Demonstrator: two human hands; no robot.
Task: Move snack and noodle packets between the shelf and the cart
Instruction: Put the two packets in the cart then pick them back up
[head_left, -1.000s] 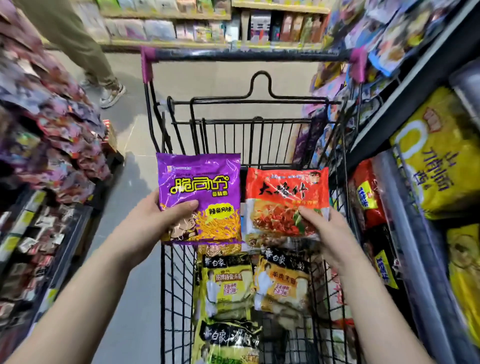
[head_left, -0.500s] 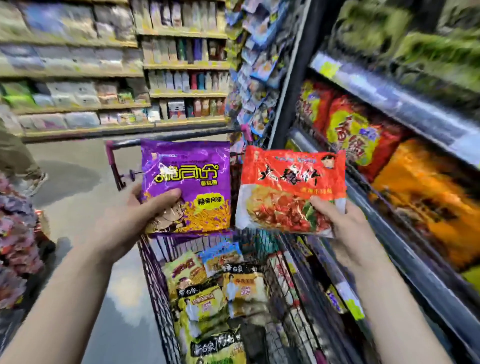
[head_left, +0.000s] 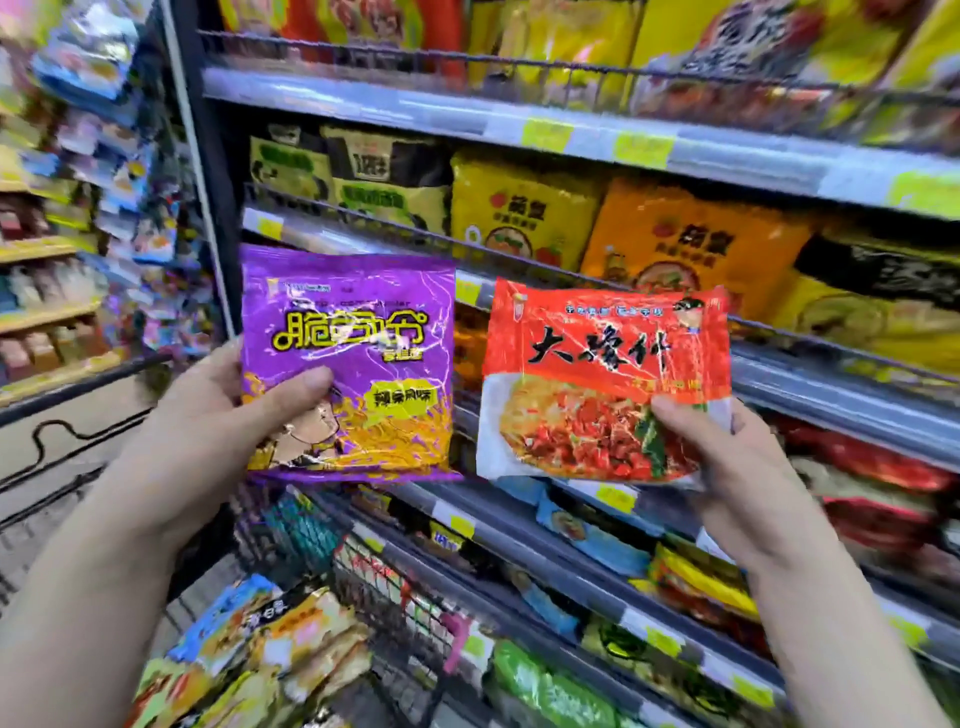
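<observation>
- A person's left hand (head_left: 208, 426) grips a purple snack-noodle packet (head_left: 358, 322) by its lower left corner. The thumb (head_left: 296, 384) is pressed across the front and the other fingers are curled out of sight behind.
- The right hand (head_left: 737, 478) pinches a red noodle packet (head_left: 597, 358) at its lower right corner, with the thumb on the front and the fingers hidden behind it.
- Both packets are held upright in the air, side by side and just apart. Their faces are toward the camera, in front of the store shelf (head_left: 467, 117) and above the cart (head_left: 400, 587).
- The purple packet bears yellow lettering and a picture of crisp noodles. The red one shows black characters over a bowl of noodles with red topping.
- Behind them, the shelf tiers carry yellow noodle bags (head_left: 519, 208) and orange noodle bags (head_left: 685, 234) in rows, with yellow-green price tags (head_left: 545, 134) along the grey rails.
- At lower left, the black wire cart stands just beside the shelf and holds a loose heap of yellow and blue packets (head_left: 291, 639). Their print is too blurred to read.
- At far left, another aisle's shelving (head_left: 47, 312) shows only as a blur of colour.
</observation>
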